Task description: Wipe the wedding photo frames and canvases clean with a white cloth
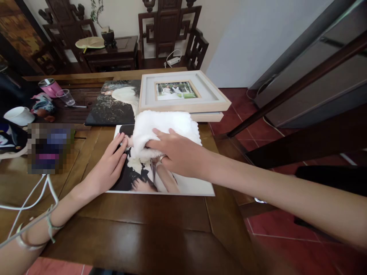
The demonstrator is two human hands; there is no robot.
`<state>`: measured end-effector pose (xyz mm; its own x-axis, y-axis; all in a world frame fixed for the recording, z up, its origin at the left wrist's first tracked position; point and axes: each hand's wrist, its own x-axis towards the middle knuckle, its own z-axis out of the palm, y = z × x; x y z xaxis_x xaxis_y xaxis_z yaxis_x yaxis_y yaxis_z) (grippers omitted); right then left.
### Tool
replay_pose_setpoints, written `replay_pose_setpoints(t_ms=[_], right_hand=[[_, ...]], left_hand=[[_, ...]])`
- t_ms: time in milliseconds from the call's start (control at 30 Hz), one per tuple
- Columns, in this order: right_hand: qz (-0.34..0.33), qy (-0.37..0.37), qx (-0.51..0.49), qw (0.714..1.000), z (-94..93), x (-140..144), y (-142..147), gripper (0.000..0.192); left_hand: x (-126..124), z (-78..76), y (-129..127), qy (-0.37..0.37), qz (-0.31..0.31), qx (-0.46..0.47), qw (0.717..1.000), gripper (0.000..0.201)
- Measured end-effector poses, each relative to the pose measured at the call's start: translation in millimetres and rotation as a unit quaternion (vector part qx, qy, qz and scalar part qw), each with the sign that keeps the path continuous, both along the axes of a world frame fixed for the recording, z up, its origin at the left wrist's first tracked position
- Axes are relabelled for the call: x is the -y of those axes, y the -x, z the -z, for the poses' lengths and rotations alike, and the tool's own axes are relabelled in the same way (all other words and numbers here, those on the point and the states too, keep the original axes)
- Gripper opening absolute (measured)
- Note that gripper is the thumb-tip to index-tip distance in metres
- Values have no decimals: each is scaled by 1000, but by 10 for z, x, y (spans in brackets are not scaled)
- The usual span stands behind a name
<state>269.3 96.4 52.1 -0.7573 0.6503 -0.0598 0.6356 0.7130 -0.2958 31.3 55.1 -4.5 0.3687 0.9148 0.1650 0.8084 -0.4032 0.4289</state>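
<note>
A photo print panel (197, 184) lies flat on the wooden table, showing people in black and white clothing. My left hand (110, 166) rests on its left side with fingers stretched out. Over the panel's upper part, my right hand (179, 154) presses a folded fluffy white cloth (169, 120); some of its fingers sink into the folds, and a ring shows on one of them. The cloth and both hands hide part of the picture.
Behind the panel lie a dark photo panel (111, 109) and a light wooden picture frame (183, 107) on another frame. At left are a blurred-out device (50, 151) with white cables, a white mug (19, 115), a plastic cup (66, 97) and a pink tumbler (51, 88).
</note>
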Motion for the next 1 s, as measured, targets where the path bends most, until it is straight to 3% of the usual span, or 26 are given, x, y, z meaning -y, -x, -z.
replay_pose_setpoints(t_ms=[133,300,533,700,833,1000], right_hand=[[-19,-5,31,999,6,189,33,59],[-80,31,35,996,-38,656,-5,54],[-151,21,-35,988,64,1115,-73,18],[-148,53,-21,987,-19,948,-87,43],[-86,37,1,996,-72,590,-101,56],[-10,20,30,999,-27,245,-93,58]], left_hand=[[-1,-13,-4,-2,0,-2,1000,54],[-6,-28,-1,12,2,-5,1000,55],[-8,-9,5,10,5,5,1000,56],[-1,-19,8,17,7,6,1000,55],[5,-26,5,11,3,4,1000,54],[9,-25,-1,12,-5,1,1000,55]])
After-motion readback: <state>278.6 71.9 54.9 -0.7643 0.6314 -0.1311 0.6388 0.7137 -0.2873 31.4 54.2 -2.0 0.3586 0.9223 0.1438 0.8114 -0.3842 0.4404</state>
